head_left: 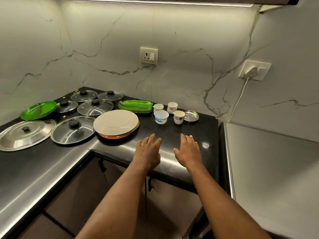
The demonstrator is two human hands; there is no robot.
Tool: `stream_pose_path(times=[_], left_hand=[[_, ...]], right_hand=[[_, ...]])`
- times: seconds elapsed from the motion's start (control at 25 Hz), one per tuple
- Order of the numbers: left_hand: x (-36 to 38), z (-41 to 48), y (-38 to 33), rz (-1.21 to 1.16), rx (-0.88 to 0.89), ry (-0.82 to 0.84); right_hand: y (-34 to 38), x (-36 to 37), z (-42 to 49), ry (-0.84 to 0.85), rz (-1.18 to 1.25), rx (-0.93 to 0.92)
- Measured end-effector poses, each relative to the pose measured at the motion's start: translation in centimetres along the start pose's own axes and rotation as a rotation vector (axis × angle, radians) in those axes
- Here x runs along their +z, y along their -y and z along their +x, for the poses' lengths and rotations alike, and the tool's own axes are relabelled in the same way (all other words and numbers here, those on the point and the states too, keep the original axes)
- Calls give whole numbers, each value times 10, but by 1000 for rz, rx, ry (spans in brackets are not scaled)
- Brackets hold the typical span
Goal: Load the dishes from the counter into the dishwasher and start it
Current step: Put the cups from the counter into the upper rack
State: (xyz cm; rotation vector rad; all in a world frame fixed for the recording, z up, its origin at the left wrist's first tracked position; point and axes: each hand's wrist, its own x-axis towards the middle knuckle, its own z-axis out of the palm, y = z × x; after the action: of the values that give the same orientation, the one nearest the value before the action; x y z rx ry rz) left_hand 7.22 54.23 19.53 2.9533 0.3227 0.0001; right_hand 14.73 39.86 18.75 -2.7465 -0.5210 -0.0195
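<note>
- Counter (181, 133) of glossy black stone, L-shaped, fills the middle of the view, with white marble-look wall behind it.
- Two bare forearms reach in from six o'clock.
- The left hand (148, 150) lies palm down with fingers spread, grasping nothing, over the counter's front edge.
- The right hand (189, 150) lies just beside it at three o'clock, also flat, fingers loose, holding nothing.
- At eleven o'clock from the hands sits a stack of round cream plates over an orange one (116, 124).
- At nine o'clock from that stack lies a glass lid with a black knob (73, 130), and farther out a flat round steel lid (25, 134).
- Behind these, toward the corner, four more glass lids with black knobs (95, 107) cluster together; whether they rest on pots is hard to tell.
- A round green plastic plate (38, 109) lies tilted at the far left.
- A stack of rectangular green trays (135, 106) lies at twelve o'clock from the cream plates.
- At twelve o'clock from the hands stand a white plastic tub with a blue label (161, 117), three small white patterned cups (179, 117) and a shallow round steel dish (191, 116), near one another.
- Dark cabinet doors (82, 192) sit below the counter; no dishwasher can be made out.
- Two wall sockets (148, 55) are set in the wall, the right one with a white plug and cord.
</note>
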Motion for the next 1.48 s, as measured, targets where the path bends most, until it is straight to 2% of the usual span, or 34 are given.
stream_pose_path(times=[0.24, 0.44, 0.6, 0.8, 1.0, 1.28, 1.48], left_hand=[[13, 98, -3, -52, 63, 20], [31, 178, -2, -108, 134, 165], [46, 241, 6, -233, 109, 204], [66, 285, 0, -426, -24, 221], [82, 310, -4, -579, -125, 177], [102, 337, -13, -796, -162, 144], [103, 340, -20, -803, -239, 94]], right_hand=[[-19, 6, 81, -7, -18, 62], [-33, 15, 144, 17, -8, 219], [-38, 29, 195, 85, 174, 369], [-46, 49, 230, 132, 372, 443], [-59, 59, 266, 103, 468, 464], [-78, 74, 299, 121, 586, 394], [-88, 77, 306, 123, 630, 326]])
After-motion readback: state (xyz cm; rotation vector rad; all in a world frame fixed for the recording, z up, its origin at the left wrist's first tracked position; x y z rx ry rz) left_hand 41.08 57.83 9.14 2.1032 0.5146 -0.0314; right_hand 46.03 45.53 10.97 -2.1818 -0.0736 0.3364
